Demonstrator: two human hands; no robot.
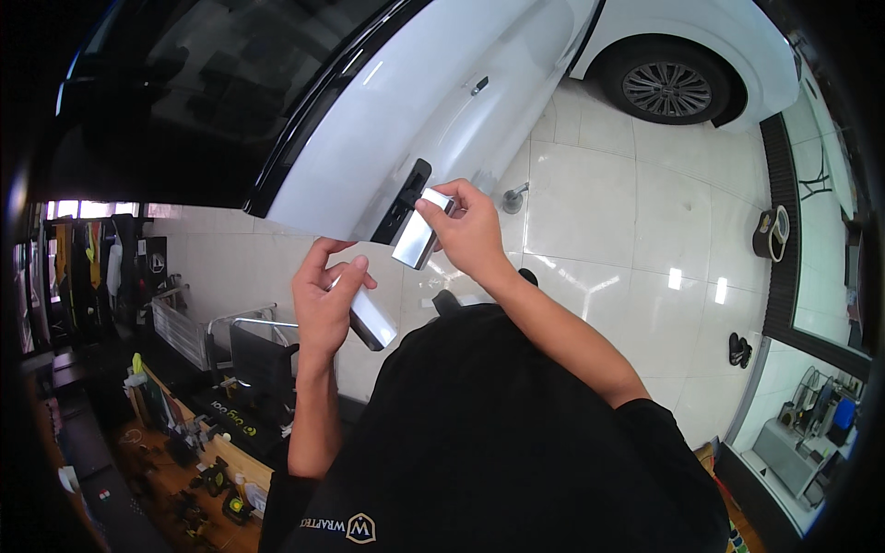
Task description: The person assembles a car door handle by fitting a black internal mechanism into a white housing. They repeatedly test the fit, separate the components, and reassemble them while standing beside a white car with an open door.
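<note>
A white car door (387,120) stands in front of me. Set in it is a long black door handle base (395,218). My right hand (475,238) pinches a shiny silver door handle piece (420,241) between thumb and fingers, right beside that base; whether the two touch I cannot tell. Lower down, my left hand (323,300) is closed around a second silver door handle piece (372,323), with its free end pointing down toward me. The fingertips of the left hand reach up to the door's lower edge and are partly hidden.
A car wheel (670,83) shows at the upper right, and a floor-standing metal piece (514,197) is beside the door. A bucket (771,232) and dark shoes (739,350) are by the right wall. Left are a wire rack (180,327) and a cluttered bench (226,456) with tools.
</note>
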